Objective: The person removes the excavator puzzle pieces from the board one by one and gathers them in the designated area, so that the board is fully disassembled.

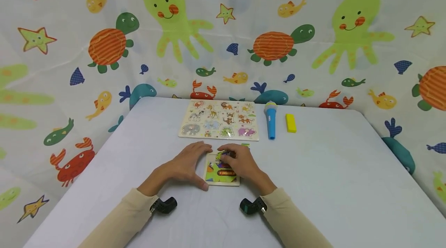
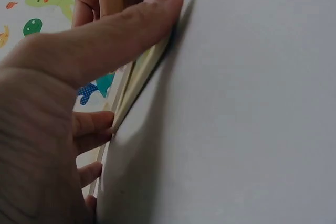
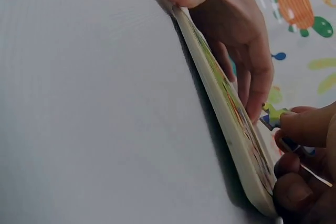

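A small wooden jigsaw puzzle board (image 1: 223, 183) with a colourful vehicle picture lies on the white table. My left hand (image 1: 188, 163) grips its left side, thumb at the near corner and fingers at the far one; the left wrist view shows the thumb (image 2: 121, 40) against the frame's edge. Over the board, my right hand (image 1: 242, 161) pinches a green and blue jigsaw piece (image 3: 273, 115) between thumb and fingers, slightly above the board in the right wrist view. Part of the picture is hidden under the right hand.
Behind the small board lies a larger animal puzzle board (image 1: 219, 120). To its right are a blue toy microphone (image 1: 271, 122) and a yellow block (image 1: 290, 123). A green piece (image 1: 246, 145) shows just beyond my right hand. A patterned sea-animal cloth (image 1: 223, 47) hangs behind the table.
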A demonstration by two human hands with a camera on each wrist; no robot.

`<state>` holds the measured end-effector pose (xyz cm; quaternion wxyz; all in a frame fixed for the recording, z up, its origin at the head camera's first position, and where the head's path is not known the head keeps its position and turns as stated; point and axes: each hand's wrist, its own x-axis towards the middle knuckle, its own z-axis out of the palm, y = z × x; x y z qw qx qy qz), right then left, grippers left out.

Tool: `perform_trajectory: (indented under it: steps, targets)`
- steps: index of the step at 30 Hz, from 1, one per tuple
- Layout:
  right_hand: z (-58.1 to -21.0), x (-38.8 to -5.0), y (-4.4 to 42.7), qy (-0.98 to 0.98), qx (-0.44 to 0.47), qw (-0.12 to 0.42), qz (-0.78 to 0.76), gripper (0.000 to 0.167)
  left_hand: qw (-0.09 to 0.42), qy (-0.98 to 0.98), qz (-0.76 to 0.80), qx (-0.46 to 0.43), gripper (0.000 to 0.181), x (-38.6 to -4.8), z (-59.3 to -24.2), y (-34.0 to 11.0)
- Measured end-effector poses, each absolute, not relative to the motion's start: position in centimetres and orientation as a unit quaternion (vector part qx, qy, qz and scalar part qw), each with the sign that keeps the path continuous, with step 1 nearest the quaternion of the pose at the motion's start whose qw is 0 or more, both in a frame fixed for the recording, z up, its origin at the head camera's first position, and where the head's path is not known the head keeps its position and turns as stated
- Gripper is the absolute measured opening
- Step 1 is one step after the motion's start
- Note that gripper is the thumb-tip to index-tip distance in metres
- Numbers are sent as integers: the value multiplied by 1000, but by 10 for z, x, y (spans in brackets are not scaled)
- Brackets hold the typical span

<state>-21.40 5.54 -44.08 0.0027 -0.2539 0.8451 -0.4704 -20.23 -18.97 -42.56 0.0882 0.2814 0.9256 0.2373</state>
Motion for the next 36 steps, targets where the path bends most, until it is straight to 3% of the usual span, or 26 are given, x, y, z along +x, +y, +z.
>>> perform_trajectory:
  steps: [16,26,36]
  targets:
    - [-434,-219,110,859,-152,-22,-489,23,95,923,256,272,88,-217,-429,-176]
    - [-437,-231,145,872,-123,-43,-471,22,107,924,262,257,89,-224,-428,-170]
    - [-442,-234,150,882,-99,-45,-458,22,107,928,258,246,88,-224,-430,-179]
